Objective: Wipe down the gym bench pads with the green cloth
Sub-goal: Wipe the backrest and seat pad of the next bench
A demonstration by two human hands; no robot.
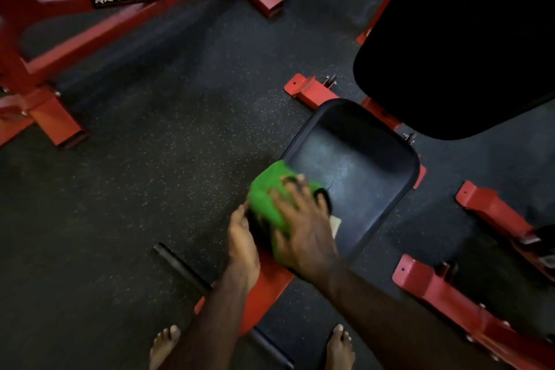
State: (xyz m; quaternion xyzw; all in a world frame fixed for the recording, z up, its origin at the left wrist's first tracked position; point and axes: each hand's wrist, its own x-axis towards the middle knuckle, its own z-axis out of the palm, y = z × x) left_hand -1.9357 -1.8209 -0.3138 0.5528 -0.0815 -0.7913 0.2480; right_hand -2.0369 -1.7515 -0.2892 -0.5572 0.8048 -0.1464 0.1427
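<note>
The green cloth (267, 198) lies bunched on the near left corner of the black seat pad (357, 165) of a red-framed bench. My right hand (303, 228) presses flat on top of the cloth, fingers spread, motion-blurred. My left hand (241, 237) cups the pad's near left edge, just beside the cloth. The larger black back pad (456, 48) rises tilted at the upper right, beyond the seat pad. A small pale scrap shows under my right hand on the pad.
Another red bench frame (126, 9) labelled RN FITNESS stands at the upper left. Red floor feet (462, 303) of other equipment sit at the right. A black foot bar (180, 267) sticks out near my bare feet (339, 345). The floor is dark speckled rubber.
</note>
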